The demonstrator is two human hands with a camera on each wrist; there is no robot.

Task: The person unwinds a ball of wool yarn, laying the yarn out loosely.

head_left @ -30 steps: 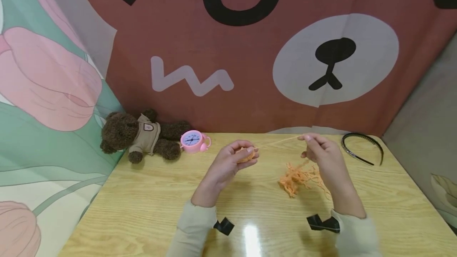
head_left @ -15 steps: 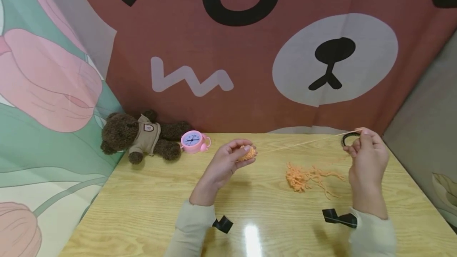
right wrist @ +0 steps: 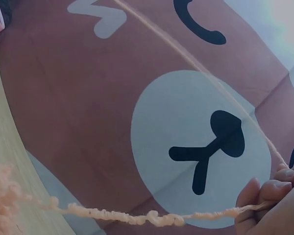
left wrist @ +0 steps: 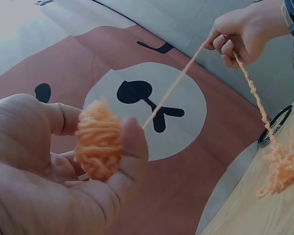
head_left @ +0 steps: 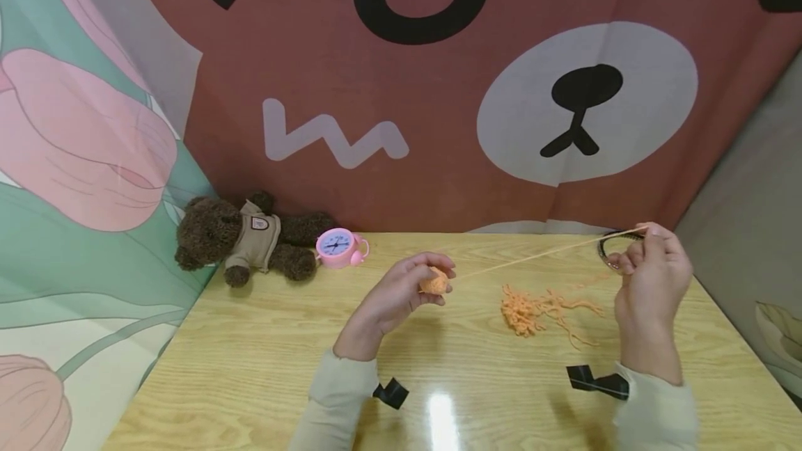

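Observation:
My left hand (head_left: 404, 291) holds a small wound ball of orange yarn (left wrist: 99, 142) between thumb and fingers, raised above the table. From the ball a taut strand (head_left: 551, 252) slants up to my right hand (head_left: 654, 287), which pinches it at the fingertips. Out of the lower fingers of the right hand, a kinked length of yarn (right wrist: 137, 217) runs down to a loose tangled heap (head_left: 521, 310) of the same orange yarn on the table. That heap lies between the two hands, with several loose ends trailing right.
A black headband (head_left: 609, 250) lies at the back right, partly behind the right hand. At the back left are a brown teddy bear (head_left: 258, 239) on its side and a pink alarm clock (head_left: 337, 248). A cartoon-bear cloth (head_left: 438, 193) hangs behind the wooden table (head_left: 263, 367).
My right hand has moved right, drawing the strand out longer between the hands. The left hand has turned the yarn ball. The heap has shifted slightly and spread its ends rightward.

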